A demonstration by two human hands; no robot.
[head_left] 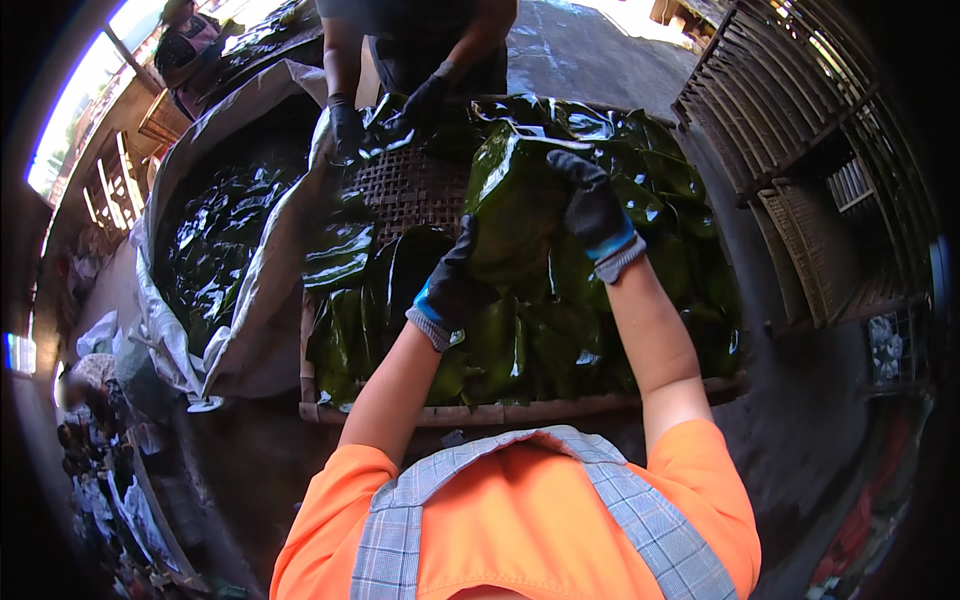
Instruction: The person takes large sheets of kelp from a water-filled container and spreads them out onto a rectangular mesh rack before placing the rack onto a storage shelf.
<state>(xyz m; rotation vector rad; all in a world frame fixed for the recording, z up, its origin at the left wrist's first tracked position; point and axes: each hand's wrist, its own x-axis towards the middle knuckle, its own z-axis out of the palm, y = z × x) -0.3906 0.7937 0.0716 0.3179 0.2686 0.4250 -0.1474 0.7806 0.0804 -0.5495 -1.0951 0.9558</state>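
Observation:
A large, wet, glossy dark green sheet (520,205), looking like a piece of seaweed or a broad leaf, is lifted between my two gloved hands. My left hand (455,280) grips its left lower side, and its fingertips are partly lost against the dark green. At the sheet's upper right, my right hand (592,205) pinches the edge, with thumb and fingers partly hidden. Both gloves are black with blue bands and grey cuffs. Beneath lies a wood-framed woven bamboo rack (400,190) largely covered with similar overlapping sheets (640,340). Its bare weave shows left of the held sheet.
Left of the rack stands a big white sack (255,265) full of the same dark green sheets. Across the rack, a co-worker's gloved hands (425,100) handle more sheets. Another person (190,55) stands at the far left. Slatted bamboo racks (770,95) lean at the right.

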